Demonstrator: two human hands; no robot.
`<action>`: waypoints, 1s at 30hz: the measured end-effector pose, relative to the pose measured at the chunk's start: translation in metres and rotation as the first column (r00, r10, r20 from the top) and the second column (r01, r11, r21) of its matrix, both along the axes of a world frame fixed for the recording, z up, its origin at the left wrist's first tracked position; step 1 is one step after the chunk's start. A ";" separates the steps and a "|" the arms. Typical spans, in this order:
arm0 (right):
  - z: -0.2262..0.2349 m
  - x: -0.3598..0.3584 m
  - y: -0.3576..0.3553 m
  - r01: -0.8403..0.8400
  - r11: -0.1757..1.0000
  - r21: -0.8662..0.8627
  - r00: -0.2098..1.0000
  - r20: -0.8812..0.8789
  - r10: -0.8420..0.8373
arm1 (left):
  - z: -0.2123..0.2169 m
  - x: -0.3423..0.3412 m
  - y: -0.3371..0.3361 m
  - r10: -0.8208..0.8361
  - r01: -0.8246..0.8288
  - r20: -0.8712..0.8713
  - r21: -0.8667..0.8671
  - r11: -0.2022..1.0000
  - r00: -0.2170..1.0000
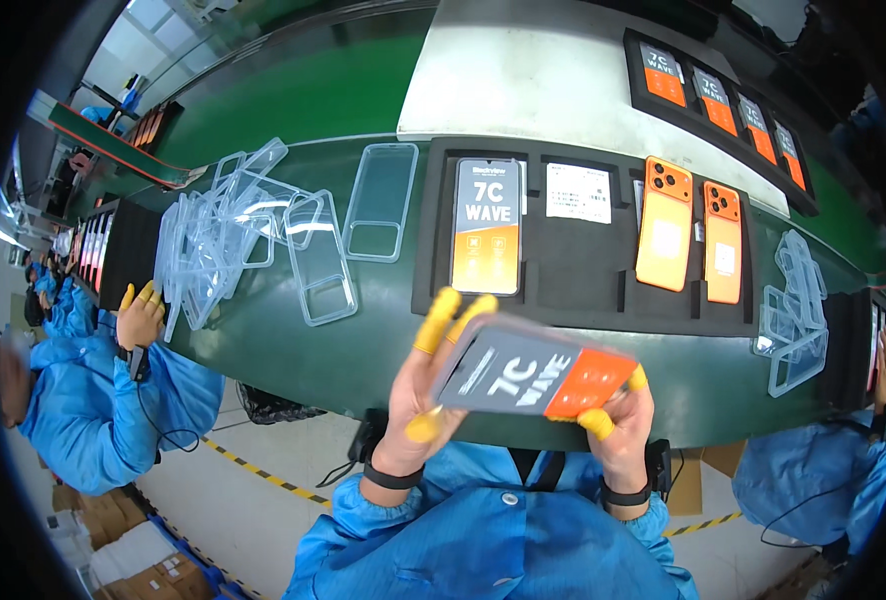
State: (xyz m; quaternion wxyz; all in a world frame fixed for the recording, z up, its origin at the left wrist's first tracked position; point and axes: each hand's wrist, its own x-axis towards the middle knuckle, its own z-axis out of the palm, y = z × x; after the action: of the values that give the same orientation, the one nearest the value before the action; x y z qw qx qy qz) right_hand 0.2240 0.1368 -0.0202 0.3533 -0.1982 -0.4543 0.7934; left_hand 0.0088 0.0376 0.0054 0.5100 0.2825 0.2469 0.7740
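Above the near edge of the green bench, both my hands hold a smartphone (538,372), tilted, its screen covered by a grey and orange film. A translucent rim shows along its upper edge. My left hand (415,405) grips the left end, thumb in front and fingers behind. My right hand (625,425) pinches the orange end. Yellow finger cots cover several fingertips. Just beyond lies a black foam tray (588,290). In it are a screen-up phone (486,225), a white label (578,193) and two orange phones, camera side up (666,225) (723,245).
Clear phone cases (213,240) are heaped left, with two single cases (381,200) (321,262) nearer the tray. More cases (795,315) lie right. Another foam tray of phones (718,105) rests on the white surface (523,75). Co-workers sit on the left (123,390) and right (823,440).
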 end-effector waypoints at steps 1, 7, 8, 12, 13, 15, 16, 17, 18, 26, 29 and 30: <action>0.001 -0.004 -0.005 0.037 0.999 0.037 0.999 0.004 -0.037 | 0.002 0.005 0.000 -0.070 0.064 0.145 0.049 0.997 0.987; 0.021 -0.027 -0.007 0.108 0.977 -0.185 0.984 -0.121 -0.132 | 0.025 -0.003 -0.019 0.092 -0.036 0.199 -0.271 0.962 0.976; 0.020 -0.027 -0.008 0.074 0.979 -0.188 0.985 -0.140 -0.101 | 0.018 -0.005 -0.017 0.075 0.021 0.253 -0.358 0.933 0.965; 0.011 -0.027 -0.019 0.140 0.987 -0.083 0.989 -0.032 -0.143 | 0.009 0.024 -0.006 -0.028 -0.138 -0.768 -0.151 0.979 0.640; 0.006 -0.024 -0.022 0.151 0.988 -0.032 0.987 -0.056 -0.152 | 0.002 0.035 -0.006 -0.081 -0.094 -0.611 -0.249 0.964 0.788; 0.003 -0.022 -0.022 0.184 0.982 0.034 0.981 -0.074 -0.181 | -0.004 0.044 -0.003 -0.085 -0.043 -0.448 -0.267 0.963 0.890; 0.004 -0.022 -0.023 0.142 0.986 0.092 0.989 -0.041 -0.139 | -0.007 0.040 -0.005 -0.090 -0.031 -0.449 -0.255 0.966 0.889; 0.007 -0.018 -0.022 0.116 0.981 0.155 0.993 0.008 -0.119 | -0.011 0.038 -0.008 -0.034 -0.105 -0.533 -0.228 0.968 0.845; 0.013 -0.021 -0.022 0.076 0.987 0.140 0.997 -0.034 -0.072 | -0.014 0.038 -0.011 0.018 -0.167 -0.605 -0.190 0.967 0.796; 0.011 -0.056 -0.030 0.135 0.988 0.068 0.985 -0.116 -0.127 | 0.000 0.054 -0.008 0.275 -0.484 -0.660 -0.155 0.861 0.700; 0.012 -0.051 -0.023 0.104 0.992 0.073 0.982 -0.165 -0.091 | 0.005 0.049 -0.006 0.246 -0.416 -0.541 -0.215 0.884 0.804; 0.016 -0.046 -0.022 0.038 0.998 0.045 0.982 -0.186 -0.029 | 0.009 0.045 -0.010 0.244 -0.417 -0.541 -0.223 0.881 0.805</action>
State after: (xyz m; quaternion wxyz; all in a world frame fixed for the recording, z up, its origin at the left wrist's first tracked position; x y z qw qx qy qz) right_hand 0.1783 0.1150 -0.0040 0.4119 -0.1225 -0.4353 0.7911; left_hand 0.0535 0.0272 0.0145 0.3239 0.3344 0.5421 0.6996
